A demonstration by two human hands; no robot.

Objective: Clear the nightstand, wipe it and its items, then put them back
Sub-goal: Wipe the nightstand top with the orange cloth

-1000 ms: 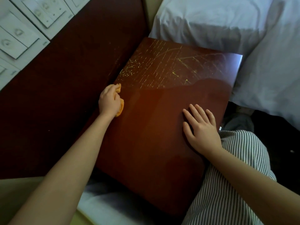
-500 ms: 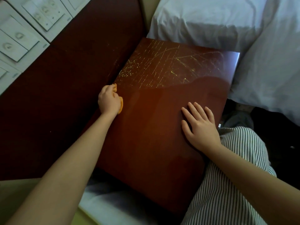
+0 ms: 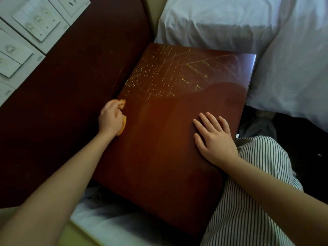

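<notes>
Two bare hands are on the nightstand (image 3: pixel 168 148), whose glossy red-brown top fills the middle of the head view, set between a dark wall panel (image 3: pixel 62 103) on the left and white bedding (image 3: pixel 221 23) at the far and right sides. The left hand (image 3: pixel 111 119) has its fingers curled round a bunched orange cloth (image 3: pixel 124 124), pressed to the top at its left edge, right where the wood meets the panel; only slivers of cloth show past the knuckles and under the heel of the hand. The right hand (image 3: pixel 215 139) lies palm down near the right edge, fingers straight and slightly spread, gripping nothing. Pale yellowish scratches (image 3: pixel 168 73) cross the far part of the top, beyond both hands. White switch plates (image 3: pixel 35 20) sit on the wall at upper left, and a striped garment (image 3: pixel 248 192) covers the person's leg at lower right. The wiping stage appears to be in hand. The cloth looks soft and light, likely to crumple and slip inside a loose hold, so a balled grip in the fist with pressure from the palm suits it. The top looks stiff, heavy and slick, and a flat bracing palm seems the sensible hold; the marked finish suggests it mars easily under grit.
</notes>
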